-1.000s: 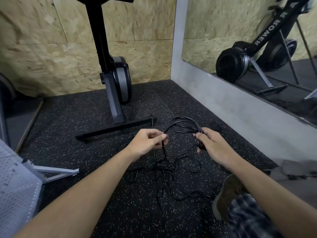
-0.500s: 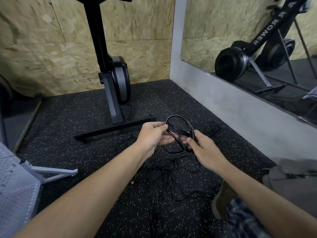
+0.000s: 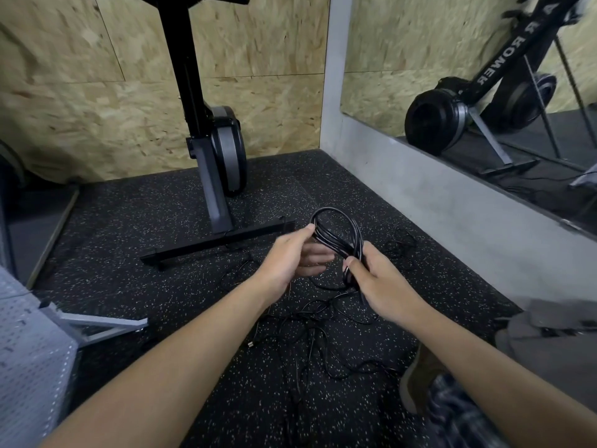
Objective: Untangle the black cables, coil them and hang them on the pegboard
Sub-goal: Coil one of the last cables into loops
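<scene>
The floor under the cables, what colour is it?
The floor is black with lots of tiny pale speckles, best seen in the head view.

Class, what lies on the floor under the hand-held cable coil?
A loose tangle of thin black cables spreads over the speckled floor. The left hand, right hand and coil hide part of it.

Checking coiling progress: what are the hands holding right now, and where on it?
The right hand grips the coiled black cable at its lower right side. The left hand touches its upper left with the thumb; blur hides any pinch.
</scene>
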The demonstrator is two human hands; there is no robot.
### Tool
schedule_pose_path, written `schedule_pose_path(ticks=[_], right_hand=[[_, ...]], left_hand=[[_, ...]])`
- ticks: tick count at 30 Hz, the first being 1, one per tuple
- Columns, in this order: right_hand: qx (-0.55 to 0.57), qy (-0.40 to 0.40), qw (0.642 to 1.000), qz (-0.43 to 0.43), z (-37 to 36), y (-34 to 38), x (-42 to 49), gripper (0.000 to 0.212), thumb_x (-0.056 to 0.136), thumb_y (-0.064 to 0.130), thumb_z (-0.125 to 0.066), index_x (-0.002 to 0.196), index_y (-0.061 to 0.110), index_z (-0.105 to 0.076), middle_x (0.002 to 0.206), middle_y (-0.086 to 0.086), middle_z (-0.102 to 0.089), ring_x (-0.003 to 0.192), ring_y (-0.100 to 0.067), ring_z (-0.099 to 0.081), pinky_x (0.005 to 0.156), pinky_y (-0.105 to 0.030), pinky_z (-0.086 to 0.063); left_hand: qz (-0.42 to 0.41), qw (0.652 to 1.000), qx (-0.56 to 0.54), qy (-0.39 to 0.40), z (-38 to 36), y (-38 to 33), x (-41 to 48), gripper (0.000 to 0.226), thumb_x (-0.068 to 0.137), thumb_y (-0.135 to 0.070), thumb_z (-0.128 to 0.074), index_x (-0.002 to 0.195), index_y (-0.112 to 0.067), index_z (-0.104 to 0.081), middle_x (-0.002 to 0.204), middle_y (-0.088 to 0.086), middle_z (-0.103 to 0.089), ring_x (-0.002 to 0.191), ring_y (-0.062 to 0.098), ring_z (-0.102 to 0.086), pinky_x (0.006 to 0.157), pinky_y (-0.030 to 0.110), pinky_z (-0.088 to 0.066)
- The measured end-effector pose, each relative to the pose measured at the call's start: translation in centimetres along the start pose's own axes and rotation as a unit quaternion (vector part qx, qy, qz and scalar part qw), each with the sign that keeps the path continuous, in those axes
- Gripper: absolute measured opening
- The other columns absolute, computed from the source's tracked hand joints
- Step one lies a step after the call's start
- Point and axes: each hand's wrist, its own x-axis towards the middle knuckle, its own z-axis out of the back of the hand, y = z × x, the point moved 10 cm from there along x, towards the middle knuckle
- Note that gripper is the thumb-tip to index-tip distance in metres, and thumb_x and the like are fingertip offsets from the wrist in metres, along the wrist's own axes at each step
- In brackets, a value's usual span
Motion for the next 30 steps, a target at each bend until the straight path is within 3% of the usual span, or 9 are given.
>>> schedule_pose_path(ticks=[5, 8, 11, 16, 18, 21, 24, 27, 30], right_hand=[[0.078, -0.009, 0.997, 0.0, 1.4, 1.0, -0.1, 0.016, 0.109, 0.022, -0.048, 0.103, 0.014, -0.061, 0.094, 0.0, -0.066, 0.091, -0.021, -0.067, 0.098, -0.055, -0.054], [0.158, -0.024, 0.987, 0.005, 2.7, 1.7, 0.0, 0.019, 0.109, 0.016, -0.046, 0.099, 0.007, -0.059, 0.087, -0.004, -0.06, 0.075, -0.012, -0.062, 0.092, -0.054, -0.055], [0.088, -0.061, 0.994, 0.014, 4.5, 1.5, 0.1, 0.018, 0.11, 0.019, -0.046, 0.099, 0.013, -0.059, 0.083, 0.0, -0.06, 0.071, -0.004, -0.058, 0.081, -0.037, -0.055], [-0.084, -0.078, 0.993, -0.01, 5.7, -0.9, 0.6, 0.014, 0.109, 0.025, -0.048, 0.1, 0.02, -0.058, 0.085, -0.007, -0.065, 0.068, -0.019, -0.056, 0.061, -0.03, -0.043], [-0.133, -0.072, 0.988, -0.008, 5.7, -1.4, 0.6, 0.011, 0.109, 0.023, -0.05, 0.102, 0.021, -0.059, 0.08, -0.002, -0.063, 0.064, -0.014, -0.054, 0.053, -0.018, -0.037], [-0.166, -0.059, 0.984, 0.002, 5.4, -1.4, 0.5, 0.013, 0.109, 0.019, -0.05, 0.099, 0.022, -0.058, 0.082, 0.004, -0.06, 0.069, -0.009, -0.054, 0.057, -0.012, -0.039], [-0.16, -0.019, 0.987, -0.01, 4.0, -1.8, 0.7, 0.013, 0.11, 0.022, -0.047, 0.113, 0.021, -0.06, 0.099, 0.003, -0.065, 0.087, -0.012, -0.061, 0.066, -0.018, -0.041], [-0.142, 0.02, 0.989, -0.02, 2.4, -1.8, 0.7, 0.02, 0.111, 0.024, -0.042, 0.115, 0.016, -0.06, 0.101, -0.004, -0.066, 0.091, -0.021, -0.063, 0.072, -0.03, -0.046], [-0.152, 0.054, 0.987, -0.016, 1.2, -1.6, 0.5, 0.025, 0.112, 0.029, -0.038, 0.107, 0.015, -0.058, 0.1, -0.002, -0.063, 0.092, -0.018, -0.06, 0.072, -0.026, -0.044]], left_hand=[[0.049, 0.963, 0.229, 0.134, -2.0, 4.6, -1.2, 0.063, 0.112, -0.039, -0.013, 0.117, -0.031, -0.076, 0.132, -0.015, -0.07, 0.13, 0.006, -0.058, 0.114, 0.034, -0.037], [0.048, 0.855, 0.469, 0.215, -3.1, 6.4, -2.0, 0.035, 0.107, -0.028, -0.041, 0.121, -0.031, -0.073, 0.118, -0.017, -0.069, 0.095, -0.006, -0.06, 0.091, 0.026, -0.043], [0.031, 0.765, 0.602, 0.226, -1.7, 8.5, -1.5, 0.02, 0.105, -0.023, -0.053, 0.113, -0.029, -0.071, 0.11, -0.008, -0.068, 0.095, 0.013, -0.067, 0.09, 0.038, -0.055], [-0.022, 0.793, 0.588, 0.156, 0.5, 6.3, -0.4, 0.014, 0.104, -0.039, -0.06, 0.093, -0.033, -0.067, 0.096, -0.005, -0.07, 0.086, 0.015, -0.066, 0.085, 0.038, -0.056], [-0.062, 0.801, 0.578, 0.142, -0.2, 4.7, -0.4, 0.014, 0.104, -0.039, -0.06, 0.098, -0.032, -0.071, 0.104, -0.006, -0.071, 0.094, 0.013, -0.066, 0.092, 0.038, -0.056], [-0.175, 0.799, 0.568, 0.088, -1.4, 0.6, -0.9, 0.021, 0.105, -0.033, -0.059, 0.112, -0.019, -0.073, 0.109, -0.007, -0.065, 0.1, 0.007, -0.061, 0.096, 0.027, -0.051], [-0.267, 0.802, 0.534, 0.029, -1.9, -3.1, -1.6, 0.02, 0.105, -0.032, -0.059, 0.111, -0.018, -0.072, 0.099, -0.012, -0.059, 0.091, -0.001, -0.056, 0.082, 0.012, -0.042], [-0.314, 0.803, 0.506, 0.01, -2.2, -4.8, -2.2, 0.016, 0.105, -0.03, -0.06, 0.107, -0.019, -0.072, 0.095, -0.014, -0.057, 0.088, 0.002, -0.056, 0.076, 0.013, -0.039], [-0.348, 0.798, 0.491, 0.001, -2.6, -5.9, -2.8, 0.015, 0.104, -0.028, -0.062, 0.104, -0.017, -0.073, 0.094, -0.011, -0.059, 0.086, 0.006, -0.057, 0.075, 0.013, -0.039]])
